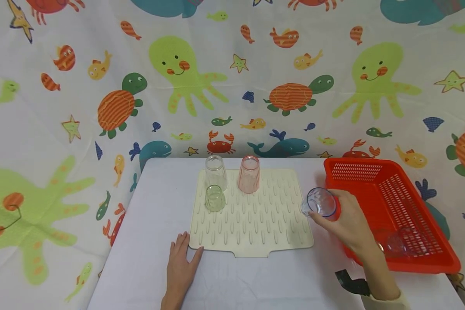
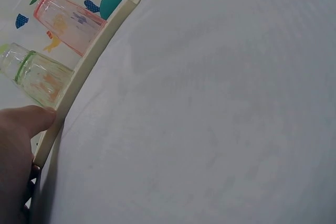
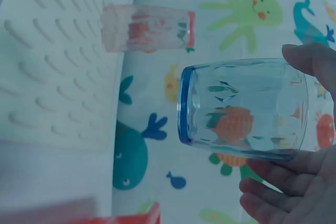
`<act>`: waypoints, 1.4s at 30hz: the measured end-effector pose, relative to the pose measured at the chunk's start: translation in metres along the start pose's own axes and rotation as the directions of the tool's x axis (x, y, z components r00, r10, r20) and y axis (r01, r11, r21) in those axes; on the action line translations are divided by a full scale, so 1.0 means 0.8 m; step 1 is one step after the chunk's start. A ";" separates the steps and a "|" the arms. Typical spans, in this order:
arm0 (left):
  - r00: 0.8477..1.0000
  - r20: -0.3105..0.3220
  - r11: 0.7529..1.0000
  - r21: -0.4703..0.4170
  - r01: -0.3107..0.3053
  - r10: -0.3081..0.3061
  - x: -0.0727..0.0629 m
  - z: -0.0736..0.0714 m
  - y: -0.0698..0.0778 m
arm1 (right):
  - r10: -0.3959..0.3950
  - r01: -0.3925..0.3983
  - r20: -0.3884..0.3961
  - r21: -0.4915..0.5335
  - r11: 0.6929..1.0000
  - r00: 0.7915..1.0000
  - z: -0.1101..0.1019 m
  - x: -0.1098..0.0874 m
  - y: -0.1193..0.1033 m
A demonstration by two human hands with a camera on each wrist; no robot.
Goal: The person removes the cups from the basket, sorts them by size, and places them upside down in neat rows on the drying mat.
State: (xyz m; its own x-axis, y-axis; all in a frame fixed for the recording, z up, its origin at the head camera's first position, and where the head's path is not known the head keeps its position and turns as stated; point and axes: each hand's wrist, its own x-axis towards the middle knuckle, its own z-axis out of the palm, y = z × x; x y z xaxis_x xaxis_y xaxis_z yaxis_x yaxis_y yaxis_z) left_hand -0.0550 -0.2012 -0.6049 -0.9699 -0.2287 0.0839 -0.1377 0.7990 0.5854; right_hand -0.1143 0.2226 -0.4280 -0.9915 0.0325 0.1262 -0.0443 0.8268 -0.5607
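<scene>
In the head view my right hand (image 1: 345,215) grips a clear glass with a blue rim (image 1: 321,202) beside the right edge of a cream drying mat (image 1: 252,245). The right wrist view shows the thumb and fingers of that hand (image 3: 294,192) around the blue-rimmed glass (image 3: 241,108). My left hand (image 1: 180,265) rests at the mat's near left corner, fingers along its side and thumb at the front edge. On the mat stand a clear glass (image 1: 216,174), a pink glass (image 1: 249,176) and a short green glass (image 1: 215,199).
A red plastic basket (image 1: 422,189) stands to the right, its wall close to my right hand and forearm, with glassware (image 1: 408,241) lying inside. A white cloth (image 1: 248,280) covers the table. Behind it hangs a curtain (image 1: 236,86) printed with sea animals.
</scene>
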 end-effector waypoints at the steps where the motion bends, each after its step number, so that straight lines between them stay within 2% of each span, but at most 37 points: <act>1: 1.000 -0.007 1.000 0.000 -0.003 0.003 0.000 0.000 0.000 | -0.015 0.015 -0.003 0.004 1.000 1.000 0.002 -0.001 -0.003; 7: 1.000 -0.019 1.000 0.001 -0.005 0.005 0.000 0.003 -0.001 | -0.069 0.069 -0.006 0.002 0.998 0.998 0.015 -0.002 -0.013; 17: 0.999 -0.040 1.000 0.004 -0.020 0.020 0.000 0.005 -0.003 | -0.055 0.056 0.045 -0.021 0.998 0.997 0.026 -0.004 -0.026; 24: 0.999 -0.044 1.000 0.003 -0.025 0.025 0.000 0.006 -0.004 | -0.094 0.095 0.060 -0.020 0.995 0.994 0.035 -0.009 -0.033; 33: 1.000 0.013 1.000 -0.002 0.000 0.000 0.004 0.000 0.001 | -0.152 0.151 0.063 0.024 0.988 0.986 0.044 -0.013 -0.039; 39: 0.990 0.120 0.997 0.007 0.080 -0.080 0.006 -0.012 0.017 | -0.190 0.188 0.057 0.031 0.982 0.980 0.050 -0.015 -0.045; 42: 0.984 0.147 0.995 0.003 0.103 -0.102 0.007 -0.019 0.028 | -0.206 0.203 0.061 0.042 0.978 0.977 0.053 -0.016 -0.048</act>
State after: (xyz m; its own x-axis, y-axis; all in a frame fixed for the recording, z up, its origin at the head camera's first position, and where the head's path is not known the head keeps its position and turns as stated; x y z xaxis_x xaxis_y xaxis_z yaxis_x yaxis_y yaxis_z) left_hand -0.0602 -0.1926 -0.5792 -0.9696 -0.2251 -0.0958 -0.2376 0.7728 0.5885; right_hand -0.1054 0.1668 -0.4424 -0.9667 -0.1726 0.1887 -0.2502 0.7918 -0.5572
